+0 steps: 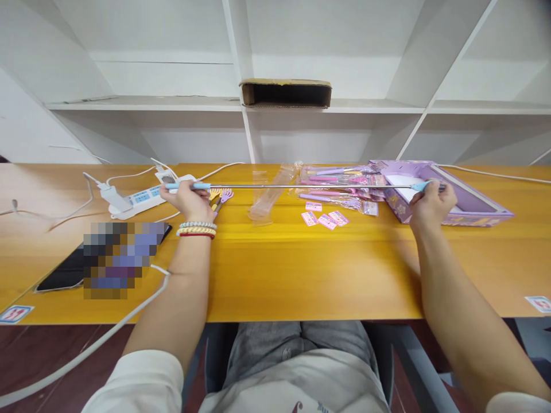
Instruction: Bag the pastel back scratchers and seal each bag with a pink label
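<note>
A long thin metal rod [301, 186] with light blue ends stretches level above the table between my two hands. My left hand [189, 199] is closed round its blue handle. At the other end, my right hand [434, 202] pinches the blue tip, close to the purple box [482, 217]. Beside my left hand lie small hand-shaped pieces, yellow and purple [224, 197]. Behind and below the rod are wrapped pink and purple sticks [336, 195], clear plastic sleeves [271, 198] and several small pink cards [327, 221].
A white power strip [144, 199] with cables stands at the left, near a dark tablet or phone [64, 272], partly blurred. A white cable [107, 335] crosses the front left edge. Behind the table, white shelves hold an open cardboard box [286, 94].
</note>
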Tool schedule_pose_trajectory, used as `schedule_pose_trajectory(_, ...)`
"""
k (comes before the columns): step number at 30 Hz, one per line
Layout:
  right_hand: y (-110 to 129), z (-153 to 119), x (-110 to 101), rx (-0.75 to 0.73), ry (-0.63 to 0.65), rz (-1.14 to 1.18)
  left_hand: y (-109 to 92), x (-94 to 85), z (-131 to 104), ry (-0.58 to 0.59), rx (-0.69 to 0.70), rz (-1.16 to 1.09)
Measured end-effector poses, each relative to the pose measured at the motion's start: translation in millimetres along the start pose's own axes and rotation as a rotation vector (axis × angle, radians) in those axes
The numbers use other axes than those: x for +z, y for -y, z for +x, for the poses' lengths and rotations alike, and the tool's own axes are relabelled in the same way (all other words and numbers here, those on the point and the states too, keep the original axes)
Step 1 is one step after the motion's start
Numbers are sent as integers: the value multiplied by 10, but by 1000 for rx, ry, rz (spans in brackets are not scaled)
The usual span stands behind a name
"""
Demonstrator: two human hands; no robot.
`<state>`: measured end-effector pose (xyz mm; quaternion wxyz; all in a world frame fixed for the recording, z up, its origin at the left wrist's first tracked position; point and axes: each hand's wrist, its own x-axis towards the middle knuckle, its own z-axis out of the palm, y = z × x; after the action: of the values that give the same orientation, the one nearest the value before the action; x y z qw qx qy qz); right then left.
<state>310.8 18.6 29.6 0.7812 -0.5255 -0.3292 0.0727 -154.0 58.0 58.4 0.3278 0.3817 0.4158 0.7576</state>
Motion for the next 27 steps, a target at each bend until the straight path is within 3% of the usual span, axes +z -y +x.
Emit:
schedule_pose_trajectory(2, 15, -210, 107, -50, 129, -99, 77, 219, -243, -191, 68, -36)
schedule_pose_trajectory(3, 34, -342, 171, -76, 191, -128, 116, 361, -418, -141, 53, -51)
schedule_pose_trajectory(7, 145, -871, 397, -102, 399, -128, 207, 892, -1216, 452, -103, -94)
schedule_pose_trajectory(10, 214, -1107, 470, -83, 428, -54, 236, 1038, -1568, 605, -111, -142)
schedule_pose_trajectory(18, 356, -1267, 515, -119, 390, 4, 481, 918, -1628, 815, -268, -39)
schedule_pose_trajectory(27, 309, -936, 527, 58, 499, 160, 302, 959, -1375, 682, -147, 72)
